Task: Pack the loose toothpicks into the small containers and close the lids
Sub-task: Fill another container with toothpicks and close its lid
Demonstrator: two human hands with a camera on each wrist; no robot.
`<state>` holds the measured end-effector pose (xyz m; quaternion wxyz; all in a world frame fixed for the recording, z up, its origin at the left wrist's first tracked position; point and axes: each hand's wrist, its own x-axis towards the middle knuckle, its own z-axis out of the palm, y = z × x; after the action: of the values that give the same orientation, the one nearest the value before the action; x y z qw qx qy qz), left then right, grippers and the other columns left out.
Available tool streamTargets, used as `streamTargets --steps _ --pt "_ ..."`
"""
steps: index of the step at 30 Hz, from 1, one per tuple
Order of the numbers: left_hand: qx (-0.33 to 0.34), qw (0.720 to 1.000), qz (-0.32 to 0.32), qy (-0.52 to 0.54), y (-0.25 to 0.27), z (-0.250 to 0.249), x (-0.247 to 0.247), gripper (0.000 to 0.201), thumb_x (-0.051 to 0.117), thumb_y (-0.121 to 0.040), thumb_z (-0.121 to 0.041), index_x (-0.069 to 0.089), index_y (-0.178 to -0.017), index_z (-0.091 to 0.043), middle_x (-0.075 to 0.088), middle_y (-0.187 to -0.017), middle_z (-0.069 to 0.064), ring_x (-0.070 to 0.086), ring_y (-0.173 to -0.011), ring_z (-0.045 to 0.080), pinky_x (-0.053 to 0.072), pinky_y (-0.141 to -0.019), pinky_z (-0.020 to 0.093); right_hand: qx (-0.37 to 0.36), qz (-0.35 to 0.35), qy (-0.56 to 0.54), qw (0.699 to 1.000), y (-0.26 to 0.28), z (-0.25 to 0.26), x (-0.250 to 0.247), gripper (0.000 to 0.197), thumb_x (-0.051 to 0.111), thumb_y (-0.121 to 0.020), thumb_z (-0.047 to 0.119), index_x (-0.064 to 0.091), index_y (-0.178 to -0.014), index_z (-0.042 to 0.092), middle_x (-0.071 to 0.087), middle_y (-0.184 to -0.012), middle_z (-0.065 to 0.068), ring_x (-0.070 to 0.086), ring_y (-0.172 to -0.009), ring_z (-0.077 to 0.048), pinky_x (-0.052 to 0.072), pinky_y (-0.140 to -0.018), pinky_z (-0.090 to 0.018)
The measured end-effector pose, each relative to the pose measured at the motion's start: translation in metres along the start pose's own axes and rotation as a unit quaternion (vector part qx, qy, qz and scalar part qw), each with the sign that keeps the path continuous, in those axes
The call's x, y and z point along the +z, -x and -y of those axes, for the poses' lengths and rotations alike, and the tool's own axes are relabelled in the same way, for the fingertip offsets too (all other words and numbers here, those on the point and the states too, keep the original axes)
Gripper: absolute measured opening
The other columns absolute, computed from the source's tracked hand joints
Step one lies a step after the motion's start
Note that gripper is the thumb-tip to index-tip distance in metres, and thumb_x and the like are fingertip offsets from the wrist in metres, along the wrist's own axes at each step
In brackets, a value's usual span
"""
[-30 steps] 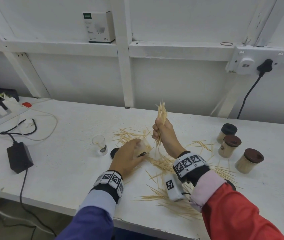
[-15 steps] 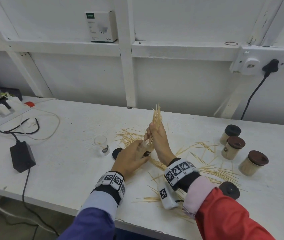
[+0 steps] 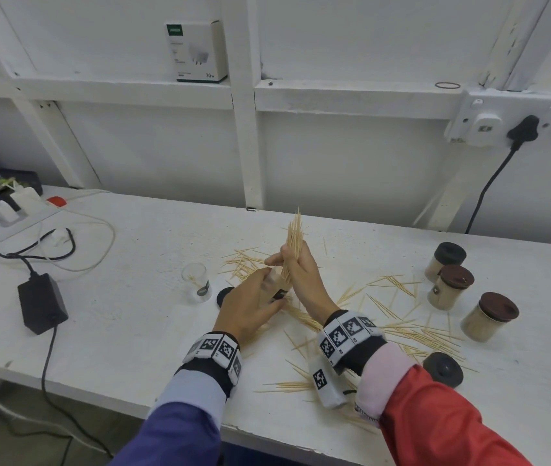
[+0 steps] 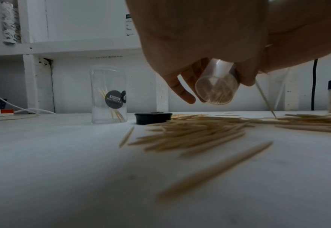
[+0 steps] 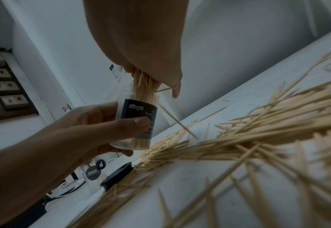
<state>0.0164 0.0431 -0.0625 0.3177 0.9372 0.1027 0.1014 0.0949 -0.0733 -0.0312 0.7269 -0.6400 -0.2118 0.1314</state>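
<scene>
My left hand point(image 3: 250, 307) grips a small clear container point(image 5: 136, 121) with a black label, tilted above the table; its round base point(image 4: 216, 91) shows in the left wrist view. My right hand point(image 3: 296, 270) holds a bundle of toothpicks point(image 3: 293, 240) upright, its lower ends inside the container's mouth point(image 5: 144, 91). Loose toothpicks point(image 3: 412, 331) lie scattered over the white table point(image 3: 126, 331). A second clear container point(image 3: 197, 280) stands open with a few toothpicks inside, a black lid point(image 3: 225, 295) beside it. Another black lid point(image 3: 443, 368) lies near my right sleeve.
Three lidded, filled containers point(image 3: 449, 287) stand at the right. A black power adapter point(image 3: 41, 302) with cables lies at the left. A wall socket with a black plug point(image 3: 521, 131) and a white box point(image 3: 197, 52) on a ledge are behind.
My right hand has moved left and down with the toothpick bundle, bringing its lower ends into the container that my left hand has lifted and tilted.
</scene>
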Motion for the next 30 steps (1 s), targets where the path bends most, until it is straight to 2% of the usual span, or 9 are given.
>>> streamTargets --steps 3,5,9,12,16,19,22,27,30 --pt "0.000 1.000 -0.006 -0.002 0.000 -0.001 0.000 0.062 0.065 -0.085 -0.049 0.042 -0.136 -0.023 0.058 -0.123 -0.012 0.055 -0.113 0.008 0.038 -0.083 0.025 -0.005 0.005 0.036 0.999 0.001 -0.002 -0.002 0.038 0.043 -0.103 0.031 0.055 -0.113 -0.003 0.070 -0.088 0.019 0.058 -0.088 0.010 0.038 -0.077 -0.004" --pt "-0.002 1.000 -0.012 0.002 0.000 -0.001 -0.001 0.063 0.066 -0.085 -0.049 0.041 -0.137 -0.022 0.058 -0.124 -0.012 0.054 -0.114 0.008 0.037 -0.083 0.023 -0.001 0.001 0.038 0.999 0.001 -0.004 -0.005 0.038 0.044 -0.103 0.030 0.057 -0.114 -0.003 0.067 -0.086 0.028 0.056 -0.085 0.014 0.038 -0.075 -0.004" --pt "-0.006 1.000 -0.021 0.013 0.000 0.000 -0.001 0.066 0.066 -0.085 -0.050 0.041 -0.139 -0.022 0.058 -0.128 -0.010 0.054 -0.116 0.008 0.037 -0.084 0.021 0.017 0.006 0.023 1.000 0.007 -0.007 -0.006 0.033 0.051 -0.100 0.034 0.062 -0.114 0.006 0.067 -0.100 0.012 0.060 -0.096 0.001 0.046 -0.081 -0.013" --pt "-0.006 1.000 -0.021 0.007 0.000 0.000 -0.001 0.066 0.066 -0.085 -0.050 0.041 -0.139 -0.022 0.058 -0.130 -0.010 0.054 -0.117 0.008 0.037 -0.084 0.020 0.037 0.023 -0.013 0.999 0.012 -0.015 -0.005 0.027 0.055 -0.099 0.024 0.057 -0.116 0.004 0.066 -0.121 0.001 0.062 -0.112 -0.009 0.051 -0.089 -0.020" --pt "0.007 1.000 -0.020 0.005 0.000 0.000 -0.001 0.064 0.067 -0.085 -0.044 0.041 -0.139 -0.022 0.057 -0.128 -0.012 0.054 -0.115 0.007 0.037 -0.084 0.019 0.038 0.005 -0.052 0.998 0.013 -0.017 -0.008 0.013 0.060 -0.094 0.010 0.060 -0.105 0.005 0.068 -0.119 -0.007 0.063 -0.111 -0.018 0.052 -0.089 -0.026" --pt "0.006 1.000 -0.015 -0.006 0.000 -0.001 -0.002 0.064 0.067 -0.085 -0.043 0.041 -0.139 -0.022 0.057 -0.128 -0.012 0.055 -0.114 0.008 0.039 -0.084 0.022 0.042 -0.013 -0.066 0.997 0.014 -0.014 -0.009 0.016 0.058 -0.095 0.011 0.059 -0.107 0.001 0.070 -0.113 -0.010 0.064 -0.106 -0.012 0.050 -0.079 -0.015" --pt "0.007 1.000 -0.010 -0.010 0.000 -0.002 -0.002 0.066 0.067 -0.085 -0.045 0.041 -0.140 -0.020 0.057 -0.129 -0.010 0.054 -0.116 0.009 0.041 -0.088 0.025 0.060 -0.029 -0.065 0.996 0.014 -0.015 -0.006 0.027 0.053 -0.099 0.024 0.059 -0.110 0.000 0.071 -0.111 -0.005 0.065 -0.104 -0.010 0.049 -0.078 -0.014" --pt "0.018 1.000 -0.014 -0.009 0.003 -0.004 -0.003 0.066 0.068 -0.085 -0.044 0.041 -0.140 -0.020 0.055 -0.131 -0.011 0.052 -0.119 0.006 0.037 -0.087 0.020 0.092 -0.031 -0.032 0.995 0.015 -0.016 -0.002 0.032 0.045 -0.102 0.030 0.062 -0.120 0.009 0.067 -0.113 0.001 0.062 -0.089 0.009 0.044 -0.071 -0.005" --pt "0.020 1.000 -0.017 0.001 0.003 -0.005 -0.004 0.064 0.067 -0.086 -0.043 0.041 -0.140 -0.020 0.055 -0.129 -0.012 0.051 -0.116 0.005 0.034 -0.085 0.017 0.117 -0.002 -0.036 0.992 0.015 -0.016 -0.003 0.029 0.049 -0.101 0.027 0.060 -0.125 0.015 0.063 -0.122 0.004 0.060 -0.104 0.002 0.046 -0.077 -0.008"
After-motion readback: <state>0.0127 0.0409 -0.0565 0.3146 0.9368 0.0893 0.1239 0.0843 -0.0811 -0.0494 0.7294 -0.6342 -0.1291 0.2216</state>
